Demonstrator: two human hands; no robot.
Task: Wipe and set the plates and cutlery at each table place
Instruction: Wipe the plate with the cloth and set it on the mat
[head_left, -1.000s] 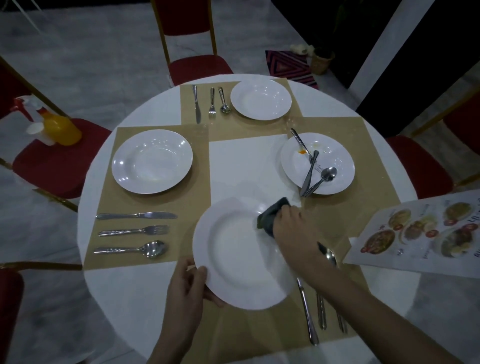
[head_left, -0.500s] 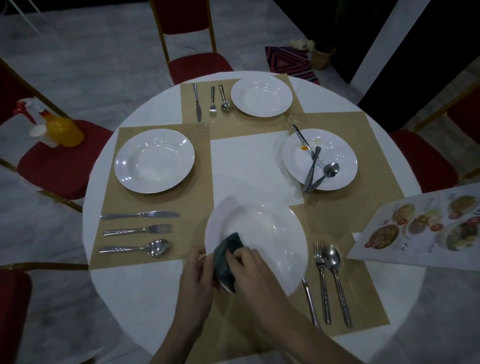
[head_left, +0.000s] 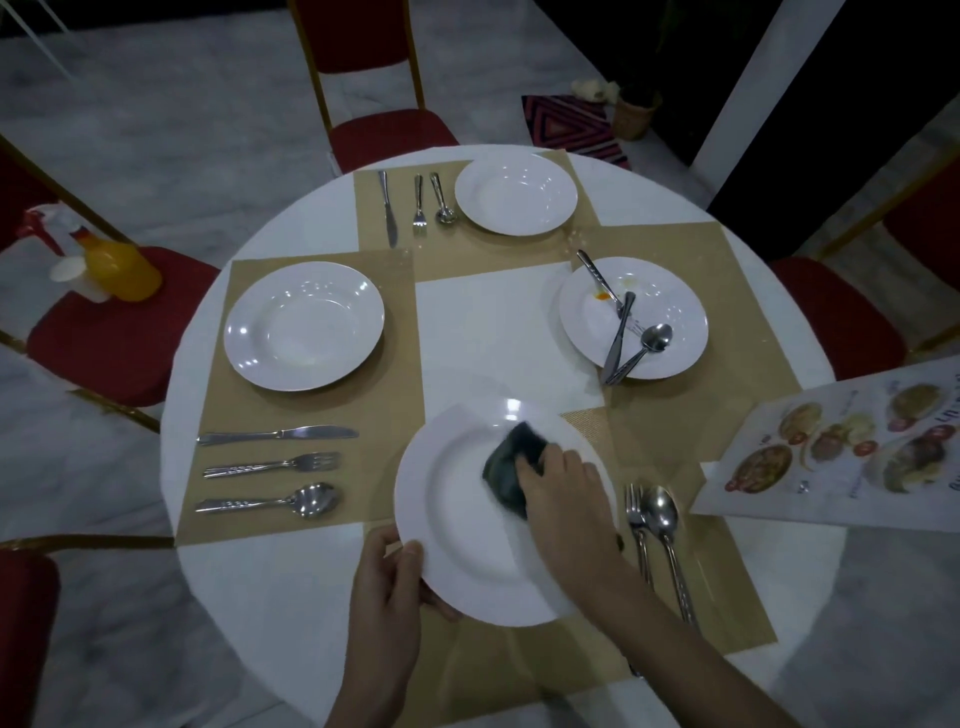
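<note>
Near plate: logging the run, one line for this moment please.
left hand: holds near plate | right hand: wiping with cloth | right plate: dirty

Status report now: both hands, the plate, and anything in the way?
Left hand grips near plate rim. Right hand presses dark cloth on it. Dirty plate with cutlery waits at right. Nothing in the way.

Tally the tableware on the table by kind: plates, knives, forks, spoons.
Plates: 4
Knives: 3 in view; a near-place one would be hidden
Forks: 4
Spoons: 4
Total: 15
</note>
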